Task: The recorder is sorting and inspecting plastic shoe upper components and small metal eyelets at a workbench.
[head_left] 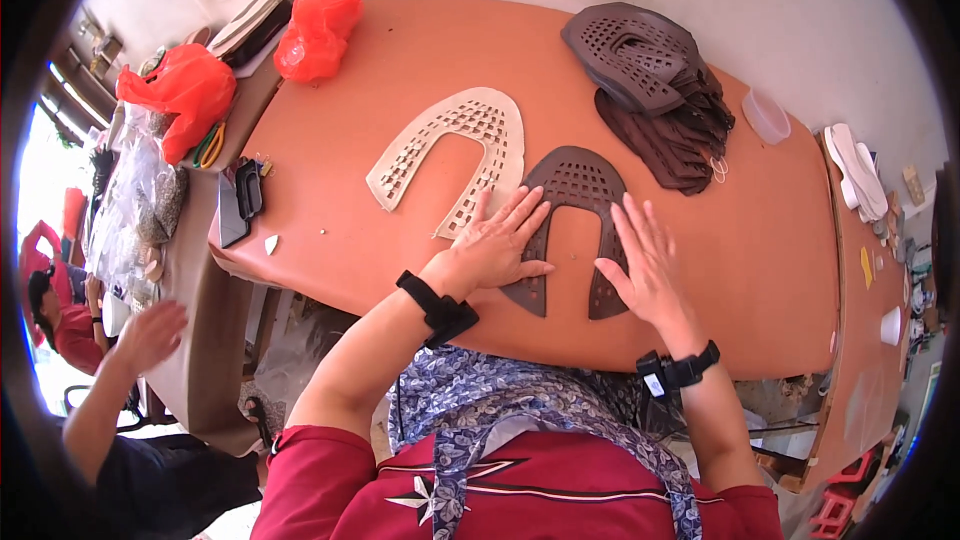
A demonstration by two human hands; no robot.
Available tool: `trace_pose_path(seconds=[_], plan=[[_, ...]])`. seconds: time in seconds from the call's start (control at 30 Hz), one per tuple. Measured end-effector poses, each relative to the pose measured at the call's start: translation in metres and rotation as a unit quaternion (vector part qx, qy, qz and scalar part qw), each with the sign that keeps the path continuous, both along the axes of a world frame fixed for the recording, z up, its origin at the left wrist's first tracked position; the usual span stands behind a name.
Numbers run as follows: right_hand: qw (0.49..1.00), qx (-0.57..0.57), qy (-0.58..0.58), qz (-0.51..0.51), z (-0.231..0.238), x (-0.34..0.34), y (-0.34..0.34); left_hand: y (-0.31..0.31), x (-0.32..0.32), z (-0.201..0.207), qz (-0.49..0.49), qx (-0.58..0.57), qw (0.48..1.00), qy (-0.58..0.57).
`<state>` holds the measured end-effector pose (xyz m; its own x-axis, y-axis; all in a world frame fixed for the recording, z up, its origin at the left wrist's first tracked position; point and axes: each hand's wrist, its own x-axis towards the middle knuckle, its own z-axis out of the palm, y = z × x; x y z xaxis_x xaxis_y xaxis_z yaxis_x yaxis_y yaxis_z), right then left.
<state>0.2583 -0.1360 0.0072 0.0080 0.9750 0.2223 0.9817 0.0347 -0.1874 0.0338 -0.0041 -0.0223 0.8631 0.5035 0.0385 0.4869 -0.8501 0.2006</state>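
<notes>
Flat on the brown tabletop in front of me lies a dark brown U-shaped shoe upper (575, 168) punched with rows of holes, its two ends toward me. My left hand (487, 243) rests on its left side with the fingers stretched out; it also covers part of a cream shoe upper (478, 118) lying just to the left, with strips woven through its holes. At the right side of the dark piece is my right hand (646, 260), fingers extended and thumb apart, touching its edge. Neither hand grips anything.
A pile of dark brown uppers (640, 60) lies at the back right, beside a clear plastic cup (766, 117). Red plastic bags (318, 32) sit at the back left. A phone and a black case (248, 188) lie near the left edge. Another person's hand (150, 335) shows at left.
</notes>
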Motion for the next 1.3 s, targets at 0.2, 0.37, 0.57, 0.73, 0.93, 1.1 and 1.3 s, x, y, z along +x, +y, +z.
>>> trace_pose_path(seconds=[0.2, 0.37, 0.57, 0.73, 0.93, 1.1, 1.3], plan=[[0.994, -0.104, 0.007, 0.014, -0.022, 0.005, 0.007, 0.003, -0.008, 0.014, 0.008, -0.027, 1.000, 0.010], [0.992, -0.128, 0.002, -0.012, -0.022, 0.008, 0.005, 0.011, -0.052, 0.046, 0.041, -0.140, 0.988, -0.055], [0.994, -0.095, 0.049, -0.005, -0.014, 0.008, 0.001, 0.033, -0.159, 0.067, 0.223, -0.241, 0.885, -0.330], [0.981, -0.025, 0.190, -0.021, -0.016, 0.012, 0.001, 0.040, -0.232, 0.054, 0.360, -0.287, 0.783, -0.418], [0.984, -0.042, 0.174, -0.022, -0.012, 0.009, 0.002, 0.051, -0.274, 0.044, 0.405, -0.227, 0.763, -0.449], [0.973, -0.007, 0.228, -0.044, -0.016, 0.013, -0.001, 0.071, -0.289, 0.045, 0.467, -0.128, 0.796, -0.362], [0.976, -0.015, 0.211, -0.056, -0.015, 0.011, -0.001, 0.096, -0.283, 0.067, 0.455, -0.094, 0.843, -0.270]])
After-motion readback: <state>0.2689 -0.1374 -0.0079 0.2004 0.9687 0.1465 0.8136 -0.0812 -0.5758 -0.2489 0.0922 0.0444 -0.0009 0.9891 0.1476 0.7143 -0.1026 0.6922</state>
